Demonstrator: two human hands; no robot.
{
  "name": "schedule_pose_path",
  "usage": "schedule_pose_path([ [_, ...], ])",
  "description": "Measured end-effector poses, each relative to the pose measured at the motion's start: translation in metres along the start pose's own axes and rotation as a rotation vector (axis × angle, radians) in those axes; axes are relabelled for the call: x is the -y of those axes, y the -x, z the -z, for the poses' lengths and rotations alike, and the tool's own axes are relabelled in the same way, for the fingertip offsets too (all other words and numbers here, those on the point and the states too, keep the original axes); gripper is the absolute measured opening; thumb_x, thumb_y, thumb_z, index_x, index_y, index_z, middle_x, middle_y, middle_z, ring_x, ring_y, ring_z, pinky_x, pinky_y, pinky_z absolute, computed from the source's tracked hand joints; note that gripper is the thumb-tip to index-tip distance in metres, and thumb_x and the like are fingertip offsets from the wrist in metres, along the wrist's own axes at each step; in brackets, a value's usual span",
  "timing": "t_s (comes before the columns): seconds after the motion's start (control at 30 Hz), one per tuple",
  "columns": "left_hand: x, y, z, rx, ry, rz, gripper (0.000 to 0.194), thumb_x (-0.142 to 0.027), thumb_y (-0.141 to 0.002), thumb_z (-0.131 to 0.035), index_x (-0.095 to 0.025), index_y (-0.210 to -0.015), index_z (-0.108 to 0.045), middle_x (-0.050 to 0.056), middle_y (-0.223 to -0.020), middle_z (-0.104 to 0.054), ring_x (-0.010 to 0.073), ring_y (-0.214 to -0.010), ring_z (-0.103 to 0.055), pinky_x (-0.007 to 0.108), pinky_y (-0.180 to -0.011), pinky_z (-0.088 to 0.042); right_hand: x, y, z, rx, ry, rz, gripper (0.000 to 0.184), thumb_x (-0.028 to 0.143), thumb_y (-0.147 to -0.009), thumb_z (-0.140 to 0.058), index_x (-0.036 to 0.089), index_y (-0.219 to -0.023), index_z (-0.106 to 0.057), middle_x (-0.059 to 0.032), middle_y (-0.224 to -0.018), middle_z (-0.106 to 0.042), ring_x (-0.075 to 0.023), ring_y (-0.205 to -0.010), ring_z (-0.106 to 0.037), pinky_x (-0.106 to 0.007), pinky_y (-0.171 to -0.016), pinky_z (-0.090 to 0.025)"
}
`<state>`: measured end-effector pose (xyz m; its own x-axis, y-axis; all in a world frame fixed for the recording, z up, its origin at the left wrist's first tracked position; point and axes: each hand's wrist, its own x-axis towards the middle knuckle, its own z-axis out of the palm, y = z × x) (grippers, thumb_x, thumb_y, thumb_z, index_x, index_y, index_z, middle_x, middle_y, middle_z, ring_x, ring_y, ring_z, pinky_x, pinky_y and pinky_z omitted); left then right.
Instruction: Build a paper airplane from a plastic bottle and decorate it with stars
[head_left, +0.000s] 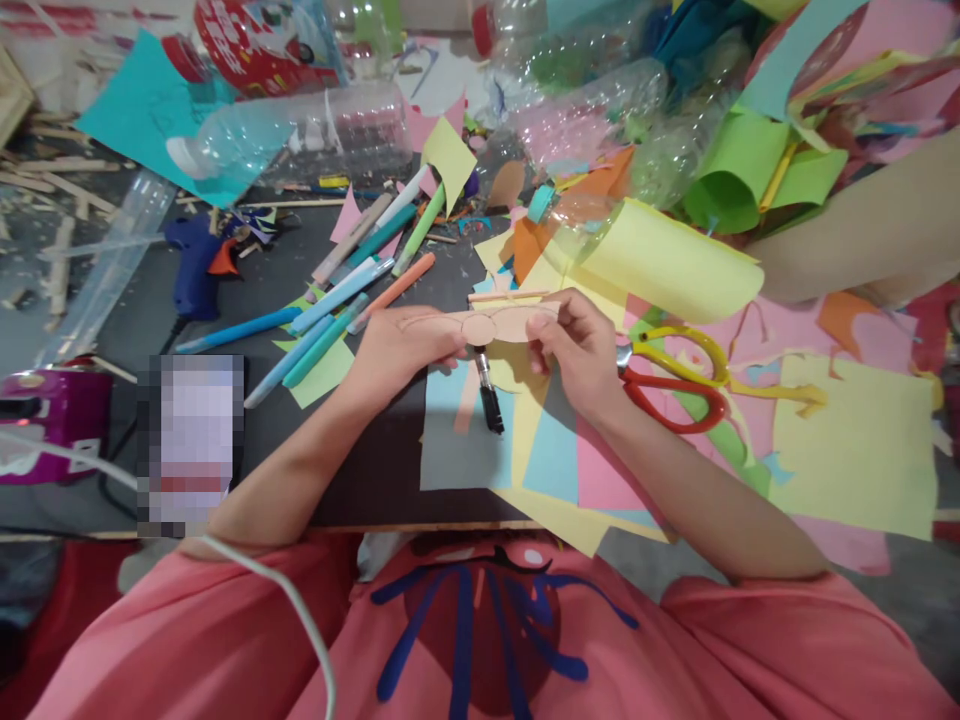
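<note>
Between my two hands a strip of pale peach paper (478, 328) is held up, with a circle and curved lines drawn on it. My left hand (409, 345) pinches its left end, and my right hand (574, 340) pinches the right end between thumb and fingers. Below the strip lies a black marker (490, 395), its upper end partly covered by the paper. Under it are overlapping coloured sheets (465, 450). Scissors (675, 370) with yellow and red handles lie beside my right wrist, their blades mostly hidden.
Several felt-tip pens (322, 335) lie left of my hands. A blue glue gun (196, 265), a phone (196, 430) and a purple box (56, 425) sit farther left. Plastic bottles (300, 130), a yellow paper roll (671, 265) and scraps crowd the back. A white cable (300, 600) crosses my left sleeve.
</note>
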<state>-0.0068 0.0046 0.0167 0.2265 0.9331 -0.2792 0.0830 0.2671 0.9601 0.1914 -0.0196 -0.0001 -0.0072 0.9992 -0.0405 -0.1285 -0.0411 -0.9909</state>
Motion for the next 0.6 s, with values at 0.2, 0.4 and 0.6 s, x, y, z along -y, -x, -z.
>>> schedule_pose_path([
  [0.2, 0.007, -0.006, 0.002, -0.072, 0.218, -0.096, 0.030, -0.035, -0.063, -0.086, -0.015, -0.068, -0.064, -0.001, -0.059, -0.068, 0.0090, -0.047, -0.059, 0.019, -0.048, -0.050, 0.002, 0.002, 0.002, 0.250, 0.109, -0.089, 0.054, 0.071, -0.077, -0.070, 0.022, -0.069, -0.049, 0.0082, -0.049, -0.050, -0.0072, -0.041, -0.045, -0.023, -0.042, -0.034],
  [0.4, 0.007, 0.001, -0.006, 0.011, 0.151, -0.071, 0.041, -0.045, -0.063, -0.088, -0.016, -0.064, -0.060, -0.004, -0.050, -0.058, 0.0059, -0.039, -0.049, 0.018, -0.039, -0.042, 0.005, 0.006, -0.003, 0.348, 0.137, -0.142, 0.055, 0.073, -0.081, -0.065, 0.022, -0.068, -0.050, 0.0072, -0.051, -0.050, -0.0083, -0.045, -0.044, -0.026, -0.048, -0.038],
  [0.6, 0.004, 0.012, -0.014, 0.294, -0.001, 0.089, 0.045, -0.053, -0.067, -0.084, -0.014, -0.061, -0.063, 0.000, -0.051, -0.062, 0.0064, -0.042, -0.051, 0.017, -0.040, -0.038, 0.000, 0.007, -0.003, 0.413, 0.120, -0.110, 0.053, 0.071, -0.082, -0.066, 0.021, -0.071, -0.053, 0.0056, -0.060, -0.053, -0.0079, -0.047, -0.046, -0.025, -0.047, -0.036],
])
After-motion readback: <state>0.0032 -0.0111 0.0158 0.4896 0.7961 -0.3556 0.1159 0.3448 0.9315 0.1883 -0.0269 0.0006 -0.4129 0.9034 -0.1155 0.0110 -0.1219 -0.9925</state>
